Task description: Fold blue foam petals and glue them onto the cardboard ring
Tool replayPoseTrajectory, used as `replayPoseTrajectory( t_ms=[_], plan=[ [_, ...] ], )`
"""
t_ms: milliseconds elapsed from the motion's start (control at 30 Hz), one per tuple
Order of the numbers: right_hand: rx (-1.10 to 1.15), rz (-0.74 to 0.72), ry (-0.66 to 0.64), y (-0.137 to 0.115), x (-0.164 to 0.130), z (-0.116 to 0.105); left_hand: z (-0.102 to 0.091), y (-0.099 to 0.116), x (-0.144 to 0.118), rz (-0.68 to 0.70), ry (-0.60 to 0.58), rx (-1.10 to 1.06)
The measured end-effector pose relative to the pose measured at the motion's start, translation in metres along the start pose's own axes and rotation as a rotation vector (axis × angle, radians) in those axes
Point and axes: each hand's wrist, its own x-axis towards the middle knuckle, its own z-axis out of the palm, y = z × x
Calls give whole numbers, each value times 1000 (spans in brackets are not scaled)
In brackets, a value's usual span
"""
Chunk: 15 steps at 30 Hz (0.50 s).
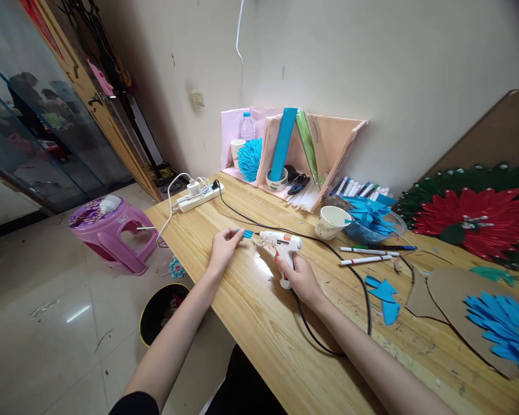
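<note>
My right hand point(300, 276) is wrapped round the grip of a white glue gun point(282, 242) with orange markings. Its nozzle points left, toward a small blue paper piece point(248, 234) pinched in the fingertips of my left hand point(225, 248). Nozzle and piece are very close; whether they touch I cannot tell. Both hands are over the wooden table point(242, 300). From the gun's handle a black cord point(367, 300) loops across the tabletop to a white power strip point(201, 197) at the far left corner.
A paper cup point(332, 222), a bowl of blue pieces point(372, 222) and markers point(365, 260) stand right of the gun. Farther right are blue scraps point(384, 297) and cardboard point(441, 294) bearing blue petals. Pink organizers point(346, 135) line the wall. A bin point(155, 311) and pink stool point(112, 236) stand left.
</note>
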Motion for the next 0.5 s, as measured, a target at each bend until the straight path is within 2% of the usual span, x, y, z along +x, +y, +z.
replayPoseTrajectory(
  t_ms=[167, 267, 333, 400, 500],
  plan=[
    [-149, -51, 200, -9, 39, -1, -1, 0, 2, 7, 35, -50],
    [-325, -16, 263, -11, 68, 3, 7, 11, 2, 34, 48, -84],
    [-360, -7, 248, -10, 81, 8, 19, 27, -1, 38, 8, -109],
    [-350, -11, 233, -9, 86, 11, 36, 48, -4, 30, -86, -140],
    [-319, -55, 211, -11, 82, 2, 67, 84, -8, 59, -223, -168]
  ],
)
